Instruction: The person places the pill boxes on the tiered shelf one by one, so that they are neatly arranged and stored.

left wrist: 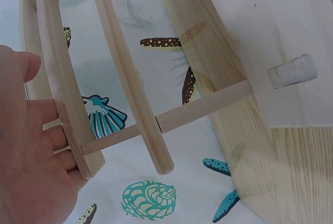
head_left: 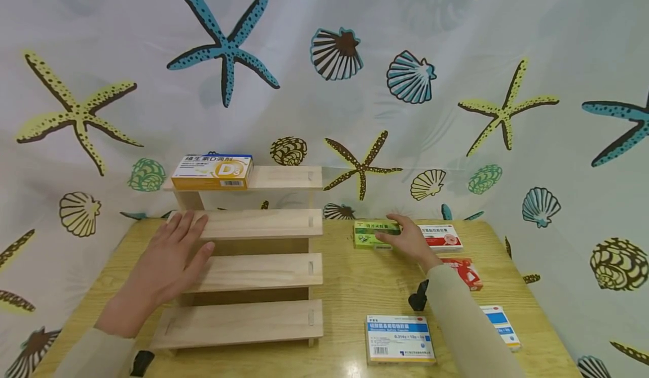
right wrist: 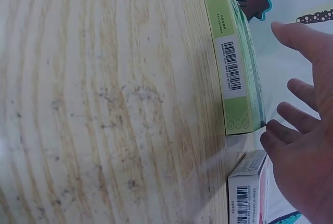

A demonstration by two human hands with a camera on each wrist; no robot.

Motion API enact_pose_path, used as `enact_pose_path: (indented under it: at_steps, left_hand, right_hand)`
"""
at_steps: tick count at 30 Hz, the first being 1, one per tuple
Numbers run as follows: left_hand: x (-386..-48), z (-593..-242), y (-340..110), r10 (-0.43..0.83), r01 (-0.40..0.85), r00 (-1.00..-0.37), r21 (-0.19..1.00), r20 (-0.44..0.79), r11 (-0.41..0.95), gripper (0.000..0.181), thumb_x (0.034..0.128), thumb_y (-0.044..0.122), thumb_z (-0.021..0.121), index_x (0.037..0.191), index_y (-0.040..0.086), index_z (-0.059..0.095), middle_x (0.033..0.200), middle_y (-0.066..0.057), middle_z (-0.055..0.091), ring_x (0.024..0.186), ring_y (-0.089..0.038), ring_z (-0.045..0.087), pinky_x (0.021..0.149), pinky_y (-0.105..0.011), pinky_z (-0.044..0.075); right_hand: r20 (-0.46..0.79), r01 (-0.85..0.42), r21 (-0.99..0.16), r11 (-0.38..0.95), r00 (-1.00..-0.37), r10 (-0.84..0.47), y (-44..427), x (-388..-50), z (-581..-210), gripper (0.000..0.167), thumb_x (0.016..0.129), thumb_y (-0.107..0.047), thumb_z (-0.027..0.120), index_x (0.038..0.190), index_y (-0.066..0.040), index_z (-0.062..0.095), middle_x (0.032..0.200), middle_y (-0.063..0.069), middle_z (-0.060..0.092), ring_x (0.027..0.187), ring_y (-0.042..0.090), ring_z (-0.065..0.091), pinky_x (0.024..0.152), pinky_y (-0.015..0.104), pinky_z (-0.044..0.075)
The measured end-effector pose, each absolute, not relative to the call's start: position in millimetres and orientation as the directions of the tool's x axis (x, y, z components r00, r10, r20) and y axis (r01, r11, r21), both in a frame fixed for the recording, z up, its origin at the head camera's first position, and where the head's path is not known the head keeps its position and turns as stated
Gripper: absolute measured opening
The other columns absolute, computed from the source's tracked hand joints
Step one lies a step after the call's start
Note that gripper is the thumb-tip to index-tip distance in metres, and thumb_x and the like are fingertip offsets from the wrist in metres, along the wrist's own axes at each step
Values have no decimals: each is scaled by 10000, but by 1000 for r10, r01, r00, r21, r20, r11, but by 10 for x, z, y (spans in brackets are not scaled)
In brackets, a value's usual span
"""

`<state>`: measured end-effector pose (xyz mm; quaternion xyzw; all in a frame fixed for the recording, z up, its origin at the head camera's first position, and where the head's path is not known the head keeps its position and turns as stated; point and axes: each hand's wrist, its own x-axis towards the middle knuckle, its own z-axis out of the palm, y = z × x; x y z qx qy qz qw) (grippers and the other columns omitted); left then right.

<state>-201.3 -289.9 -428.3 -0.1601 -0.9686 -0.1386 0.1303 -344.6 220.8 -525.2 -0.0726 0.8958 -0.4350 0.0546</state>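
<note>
Pale wooden four-tier shelf (head_left: 263, 271): left hand (head_left: 164, 259) rests at its left side, fingers extended. Right hand (head_left: 409, 240), unclenched, straddles the oblong green cardboard box (head_left: 365, 235) right of the shelf. Probable step: pickup; next move: likely finger closure.

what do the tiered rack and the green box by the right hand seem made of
The tiered rack looks like pale matte wood, perhaps unvarnished: faint grain shows. The green box seems smooth printed card, from its crisp folded edges; gloss is unclear.
</note>
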Motion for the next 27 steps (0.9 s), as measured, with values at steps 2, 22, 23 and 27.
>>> enact_pose_path:
  at_steps: [2,22,23,27]
  left_hand:
    - [-2009,-4278,-2901,272,343,-917,227,291,911,657,1133,405,407,1610,-45,364,1637,-394,303,1524,-607,261,1242,-720,218]
    - [-2016,-4261,-2903,267,329,-928,235,259,915,673,1133,422,402,1623,-35,341,1658,-383,267,1541,-601,228,1233,-735,220]
    - [-2018,-4261,-2903,267,328,-928,235,259,915,674,1132,424,403,1624,-33,340,1659,-382,266,1542,-600,226,1232,-735,221]
    - [-2026,-4259,-2900,267,327,-930,234,254,916,678,1133,428,397,1627,-32,333,1662,-382,258,1548,-597,215,1238,-732,214]
  right_hand:
    - [-40,-82,-787,611,-982,-183,2211,-3454,-5258,799,966,-412,764,1604,-66,430,1690,201,364,1577,443,304,1257,651,314]
    - [-71,-95,-699,709,-977,-201,2224,-3510,-5320,895,835,-354,890,1579,-74,478,1641,194,448,1527,430,399,1257,624,331]
    - [-74,-96,-694,714,-976,-204,2226,-3510,-5322,903,830,-344,897,1580,-71,475,1641,200,445,1528,434,396,1256,625,333]
    - [-93,-108,-656,747,-971,-222,2230,-3494,-5308,916,826,-294,909,1587,-55,458,1635,220,449,1518,442,411,1250,619,348]
